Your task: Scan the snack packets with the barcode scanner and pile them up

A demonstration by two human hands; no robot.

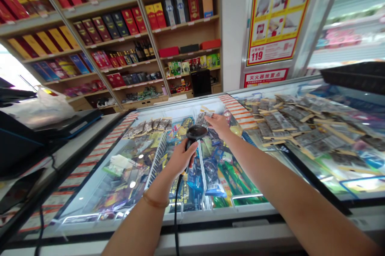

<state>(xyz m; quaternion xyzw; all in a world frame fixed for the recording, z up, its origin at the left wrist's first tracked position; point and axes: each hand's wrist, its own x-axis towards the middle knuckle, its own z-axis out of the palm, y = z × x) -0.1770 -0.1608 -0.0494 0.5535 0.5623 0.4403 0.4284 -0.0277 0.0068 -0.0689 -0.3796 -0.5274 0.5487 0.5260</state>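
My left hand [180, 159] is wrapped round the handle of a black handheld barcode scanner [197, 131], whose cable [177, 216] hangs down toward me. Just beyond the scanner head, my right hand [219, 125] pinches a small grey packet [201, 118] with a yellowish edge. Both hands are above the glass top of a chest freezer [81, 198]. A short row of similar packets [148, 126] lies on the glass at the left. To the right, a large loose pile of these packets [279, 121] is spread over the glass.
Wrapped frozen goods [237, 179] and wire dividers [156, 157] show under the glass. A black tray [355, 76] stands at the far right. Left are a counter with dark equipment [21, 135] and a white plastic bag [45, 107]. Shelves of boxes [120, 23] stand behind.
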